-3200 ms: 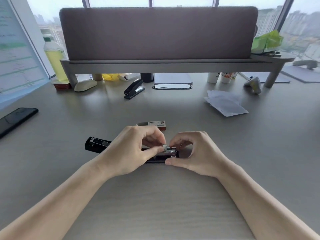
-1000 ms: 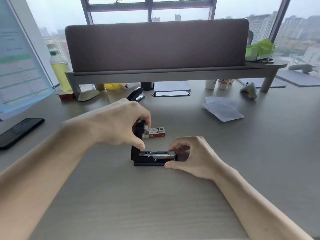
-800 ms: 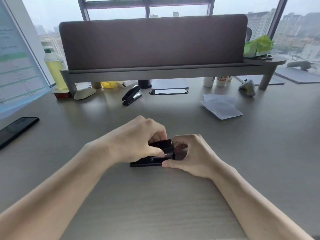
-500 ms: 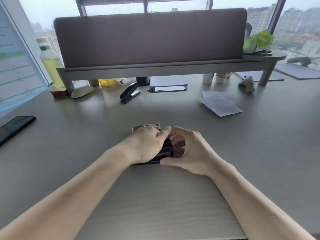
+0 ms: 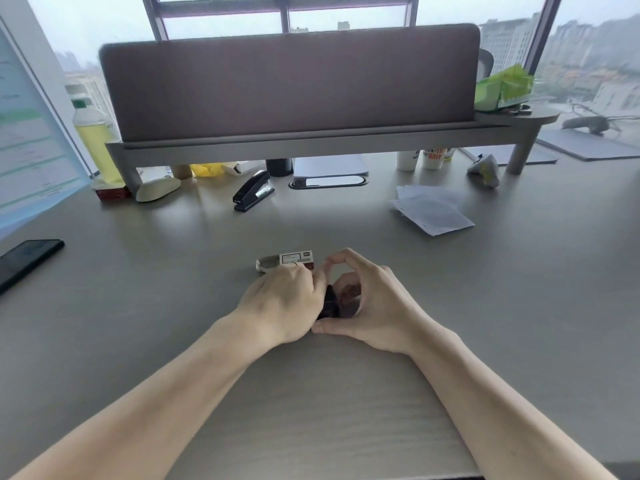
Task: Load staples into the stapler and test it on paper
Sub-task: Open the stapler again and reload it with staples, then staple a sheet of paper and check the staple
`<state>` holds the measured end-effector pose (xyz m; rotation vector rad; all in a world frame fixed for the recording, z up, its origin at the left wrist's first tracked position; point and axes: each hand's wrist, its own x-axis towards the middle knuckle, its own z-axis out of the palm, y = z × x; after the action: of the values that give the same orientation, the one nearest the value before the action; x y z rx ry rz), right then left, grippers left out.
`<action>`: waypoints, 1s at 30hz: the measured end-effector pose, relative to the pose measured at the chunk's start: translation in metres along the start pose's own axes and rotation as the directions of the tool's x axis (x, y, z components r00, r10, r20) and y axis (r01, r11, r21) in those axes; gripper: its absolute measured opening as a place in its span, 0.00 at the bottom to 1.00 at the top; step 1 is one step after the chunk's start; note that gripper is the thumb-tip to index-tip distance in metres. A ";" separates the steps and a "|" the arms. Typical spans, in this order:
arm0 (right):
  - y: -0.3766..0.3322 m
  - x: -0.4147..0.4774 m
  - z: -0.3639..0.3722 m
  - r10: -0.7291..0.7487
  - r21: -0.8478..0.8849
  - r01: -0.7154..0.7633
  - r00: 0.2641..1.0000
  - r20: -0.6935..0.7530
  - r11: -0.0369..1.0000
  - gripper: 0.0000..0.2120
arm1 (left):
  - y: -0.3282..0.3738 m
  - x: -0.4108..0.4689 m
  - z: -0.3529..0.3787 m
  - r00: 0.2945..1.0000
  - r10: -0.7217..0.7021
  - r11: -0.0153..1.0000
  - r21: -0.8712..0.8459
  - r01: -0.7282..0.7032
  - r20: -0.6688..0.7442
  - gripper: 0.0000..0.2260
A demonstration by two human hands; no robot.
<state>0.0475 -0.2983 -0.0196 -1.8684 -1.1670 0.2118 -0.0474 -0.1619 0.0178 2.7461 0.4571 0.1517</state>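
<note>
A small black stapler (image 5: 329,304) lies closed on the grey desk, almost wholly covered by both hands. My left hand (image 5: 284,303) presses down over its top and left part. My right hand (image 5: 372,306) cups its right end, thumb along the front edge. Just behind my left hand sits a small staple box (image 5: 294,260) with its tray pulled out to the left. A few sheets of white paper (image 5: 433,213) lie at the back right.
A second, larger black stapler (image 5: 252,191) stands at the back under a grey shelf (image 5: 311,143) with a screen. A dark phone (image 5: 24,261) lies at the far left. Cups (image 5: 426,159), a bottle (image 5: 95,136) and a white mouse (image 5: 157,188) line the back.
The stapler lay open and flat, my left hand swung its top arm up and over, then pushed it down onto the base. Now it is closed under both hands.
</note>
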 end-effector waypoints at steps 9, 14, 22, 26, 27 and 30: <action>0.007 0.001 -0.006 0.059 0.252 -0.039 0.996 -0.073 0.967 0.29 | 0.029 0.051 -0.047 0.999 0.036 0.997 -0.069 -0.037 -0.008 0.26; 0.017 0.011 -0.006 0.268 0.455 -0.022 0.832 -0.485 0.890 0.25 | 0.055 0.113 -0.025 0.983 0.021 1.000 -0.018 -0.018 0.182 0.18; 0.042 0.028 -0.033 0.437 0.405 -0.208 0.637 -0.635 0.891 0.20 | 0.063 0.145 0.021 0.851 0.003 1.000 0.018 -0.015 0.526 0.14; 0.060 0.062 -0.082 0.457 0.199 -0.423 0.692 -0.559 0.884 0.13 | 0.058 0.154 0.025 0.837 -0.009 1.000 0.009 0.005 0.547 0.18; 0.067 0.072 -0.097 0.443 0.135 -0.456 0.683 -0.580 0.880 0.11 | 0.057 0.156 0.025 0.832 -0.020 1.000 0.014 0.015 0.555 0.18; 0.096 0.092 -0.132 0.471 -0.044 -0.606 0.659 -0.587 0.794 0.12 | 0.058 0.161 0.023 0.811 -0.048 0.999 0.019 0.046 0.583 0.18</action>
<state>0.2317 -0.3192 0.0120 -2.2512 -0.2079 -0.1522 0.1250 -0.1674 0.0244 2.5925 0.3427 -0.6950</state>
